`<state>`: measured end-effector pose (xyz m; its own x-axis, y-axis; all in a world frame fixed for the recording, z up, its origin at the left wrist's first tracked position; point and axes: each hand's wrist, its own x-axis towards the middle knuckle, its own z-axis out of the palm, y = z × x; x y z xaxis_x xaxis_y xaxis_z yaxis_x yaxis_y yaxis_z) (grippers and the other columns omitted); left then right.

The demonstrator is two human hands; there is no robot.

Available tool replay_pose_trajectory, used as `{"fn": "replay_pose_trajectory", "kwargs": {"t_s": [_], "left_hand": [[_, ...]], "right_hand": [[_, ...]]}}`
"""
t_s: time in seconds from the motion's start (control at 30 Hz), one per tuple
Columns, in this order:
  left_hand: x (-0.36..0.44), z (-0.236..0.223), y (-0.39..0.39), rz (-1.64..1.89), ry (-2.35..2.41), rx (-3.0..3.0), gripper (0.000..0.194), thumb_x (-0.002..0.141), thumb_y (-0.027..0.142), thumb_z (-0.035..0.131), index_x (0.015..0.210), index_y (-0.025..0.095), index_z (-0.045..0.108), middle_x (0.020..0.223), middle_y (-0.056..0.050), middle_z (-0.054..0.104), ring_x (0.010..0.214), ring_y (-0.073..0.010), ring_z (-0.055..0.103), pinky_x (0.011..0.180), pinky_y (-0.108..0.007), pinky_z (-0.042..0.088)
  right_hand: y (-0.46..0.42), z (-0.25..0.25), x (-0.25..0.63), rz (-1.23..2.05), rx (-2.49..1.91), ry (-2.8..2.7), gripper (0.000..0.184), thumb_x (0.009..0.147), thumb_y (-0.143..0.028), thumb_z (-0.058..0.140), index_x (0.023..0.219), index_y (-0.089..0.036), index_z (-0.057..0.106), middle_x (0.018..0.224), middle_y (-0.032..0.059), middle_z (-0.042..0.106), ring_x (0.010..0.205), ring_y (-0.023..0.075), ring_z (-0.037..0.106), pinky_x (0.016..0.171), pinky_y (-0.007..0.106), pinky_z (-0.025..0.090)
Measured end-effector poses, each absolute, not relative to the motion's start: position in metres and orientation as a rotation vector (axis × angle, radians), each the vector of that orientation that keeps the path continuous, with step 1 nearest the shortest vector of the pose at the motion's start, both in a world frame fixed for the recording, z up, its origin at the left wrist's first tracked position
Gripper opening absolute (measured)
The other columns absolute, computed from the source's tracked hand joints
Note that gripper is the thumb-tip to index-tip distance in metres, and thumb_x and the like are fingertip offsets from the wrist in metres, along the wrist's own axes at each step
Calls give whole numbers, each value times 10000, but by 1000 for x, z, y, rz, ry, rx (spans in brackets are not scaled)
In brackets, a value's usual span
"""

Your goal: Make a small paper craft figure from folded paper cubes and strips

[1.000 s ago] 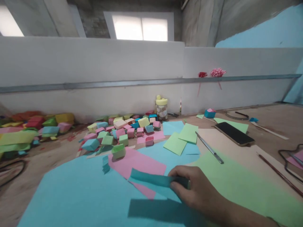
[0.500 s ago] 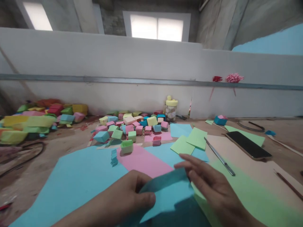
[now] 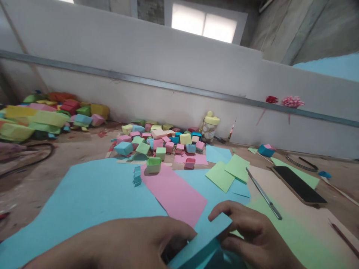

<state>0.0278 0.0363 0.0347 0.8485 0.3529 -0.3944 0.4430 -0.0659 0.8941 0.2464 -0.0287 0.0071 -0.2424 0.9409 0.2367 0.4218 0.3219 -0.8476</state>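
A piece of folded blue paper (image 3: pixel 203 239) is between my two hands near the bottom of the view. My left hand (image 3: pixel 157 239) grips its left side, fingers curled behind it and partly hidden. On the right end, my right hand (image 3: pixel 249 233) holds the paper between thumb and fingers. One edge stands up as a raised strip. Beyond the hands lie a pink paper strip (image 3: pixel 175 192) and a small open green paper box (image 3: pixel 154 165). Small blue paper scraps (image 3: pixel 137 176) lie to the left of the pink strip.
Small paper boxes (image 3: pixel 158 144) are heaped before the white wall, beside a yellow-lidded jar (image 3: pixel 210 128). Larger coloured boxes (image 3: pixel 50 116) pile up at left. Green paper squares (image 3: pixel 220 175), a craft knife (image 3: pixel 265 194), a phone (image 3: pixel 298 184) and a pencil (image 3: pixel 344 238) lie at right.
The blue sheet, flatter before, now has an edge folded up into a strip. My right fingers have closed onto its right end, and my left hand has turned over it. The view has tilted.
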Motion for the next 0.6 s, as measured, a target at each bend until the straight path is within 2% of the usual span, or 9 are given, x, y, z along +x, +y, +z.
{"fn": "replay_pose_trajectory", "kwargs": {"t_s": [0.13, 0.2, 0.3, 0.43, 0.6], "left_hand": [[40, 28, 27, -49, 824, 1644, 225, 662, 270, 552, 864, 193, 615, 705, 30, 467, 691, -137, 425, 593, -198, 343], [47, 23, 24, 20, 825, 1635, 193, 717, 295, 474, 798, 174, 601, 695, 21, 444, 680, -138, 407, 603, -215, 343], [52, 19, 24, 61, 761, 1606, 273, 774, 350, 393, 761, 150, 579, 644, 19, 401, 618, -132, 373, 594, -238, 354], [52, 14, 25, 26, 741, 1566, 235, 723, 357, 478, 737, 144, 576, 605, 30, 385, 568, -118, 351, 558, -236, 348], [48, 7, 23, 49, 843, 1547, 263, 712, 415, 521, 684, 158, 571, 616, 34, 402, 580, -113, 355, 566, -226, 343]], "right_hand": [[-34, 9, 241, 993, -1234, -1783, 132, 699, -67, 625, 668, -187, 672, 799, 23, 599, 723, 132, 582, 679, 231, 447], [-35, 7, 239, 1038, -1266, -1689, 120, 676, -65, 638, 634, -178, 631, 729, 2, 566, 696, 122, 558, 660, 222, 430], [-35, 5, 236, 1172, -1316, -1456, 120, 642, -98, 662, 620, -169, 567, 654, -25, 536, 631, 100, 513, 592, 199, 402], [-35, 5, 230, 1327, -1364, -1234, 134, 599, -123, 676, 631, -155, 550, 563, -53, 504, 542, 72, 464, 504, 174, 344], [-35, 1, 226, 1336, -1367, -1187, 143, 583, -151, 667, 623, -149, 530, 563, -40, 522, 546, 77, 459, 511, 186, 336]]}}
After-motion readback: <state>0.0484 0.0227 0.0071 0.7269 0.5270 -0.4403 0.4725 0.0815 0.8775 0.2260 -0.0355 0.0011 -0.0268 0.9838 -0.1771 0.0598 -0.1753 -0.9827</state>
